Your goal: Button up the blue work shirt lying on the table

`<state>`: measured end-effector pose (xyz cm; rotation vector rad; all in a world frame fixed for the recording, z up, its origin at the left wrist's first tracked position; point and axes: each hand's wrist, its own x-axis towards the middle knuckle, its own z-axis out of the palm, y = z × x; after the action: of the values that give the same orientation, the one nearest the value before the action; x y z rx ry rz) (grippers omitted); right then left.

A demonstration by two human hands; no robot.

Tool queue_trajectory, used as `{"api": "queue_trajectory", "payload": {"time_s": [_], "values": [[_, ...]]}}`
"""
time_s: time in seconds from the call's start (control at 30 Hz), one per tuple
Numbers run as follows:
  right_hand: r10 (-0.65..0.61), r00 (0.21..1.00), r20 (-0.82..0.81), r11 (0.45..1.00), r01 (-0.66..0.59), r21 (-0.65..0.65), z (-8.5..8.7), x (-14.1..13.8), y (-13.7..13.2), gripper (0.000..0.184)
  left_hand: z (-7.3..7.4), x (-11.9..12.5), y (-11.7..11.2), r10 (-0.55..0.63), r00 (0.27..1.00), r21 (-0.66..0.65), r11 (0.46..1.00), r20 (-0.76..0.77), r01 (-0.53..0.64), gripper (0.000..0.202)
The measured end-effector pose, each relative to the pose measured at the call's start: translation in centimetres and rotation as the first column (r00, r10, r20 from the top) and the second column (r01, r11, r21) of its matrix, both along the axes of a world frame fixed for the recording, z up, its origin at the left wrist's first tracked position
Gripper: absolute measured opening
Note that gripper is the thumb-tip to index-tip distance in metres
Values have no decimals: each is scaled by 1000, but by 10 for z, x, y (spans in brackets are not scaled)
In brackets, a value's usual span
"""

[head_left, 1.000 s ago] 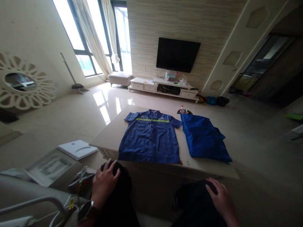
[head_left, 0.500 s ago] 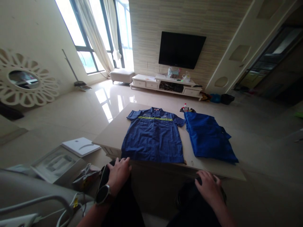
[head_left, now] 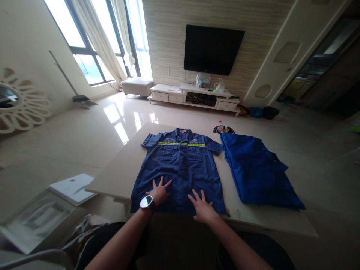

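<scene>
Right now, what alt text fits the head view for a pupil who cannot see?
The left hand and right hand, fingers spread, are on or just above the lower front of a blue short-sleeved shirt laid flat on a table. Brighter blue cloth lies right of the shirt; a television hangs beyond.

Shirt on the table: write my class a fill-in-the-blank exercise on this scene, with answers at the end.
1. The shirt has ____ sleeves, not long ones.
2. In the picture, the brighter blue cloth lies to the shirt's ____.
3. The hand wearing the watch is the ____ one.

Missing words: short; right; left.
</scene>
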<state>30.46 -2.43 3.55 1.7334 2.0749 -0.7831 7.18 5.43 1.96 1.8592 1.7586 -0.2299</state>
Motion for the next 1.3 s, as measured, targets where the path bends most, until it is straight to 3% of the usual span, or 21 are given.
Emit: {"api": "queue_trajectory", "payload": {"time_s": [0.1,0.2,0.3,0.4,0.53,0.73,0.9,1.0,1.13,1.3], "values": [[24,998,50,1000,-25,12,-10,8,18,125,-6,0,17,-26,1000,18,999,7,26,74],[26,999,43,999,-25,-35,-10,17,37,142,0,5,37,-43,999,38,998,26,42,71],[-29,999,-43,1000,29,-8,-4,22,49,118,9,12,48,-50,997,36,998,52,48,68],[-18,995,-100,991,31,127,1,22,52,86,16,20,45,-54,996,64,997,73,50,64],[114,981,-157,953,-64,295,-1,9,49,80,22,27,34,-119,990,149,983,79,106,54],[225,962,-154,956,-187,228,-11,-15,40,69,20,16,24,-194,980,165,969,45,184,44],[241,959,-146,943,-196,267,-3,-17,40,50,12,7,18,-218,975,152,966,34,211,45],[207,955,-211,934,-128,334,5,-11,45,39,13,6,16,-218,975,145,967,42,210,46],[69,939,-337,924,67,377,10,4,56,23,24,10,15,-215,976,168,964,40,206,42],[-30,872,-488,858,273,435,6,23,65,24,34,26,8,-250,967,233,944,39,235,26]]}}
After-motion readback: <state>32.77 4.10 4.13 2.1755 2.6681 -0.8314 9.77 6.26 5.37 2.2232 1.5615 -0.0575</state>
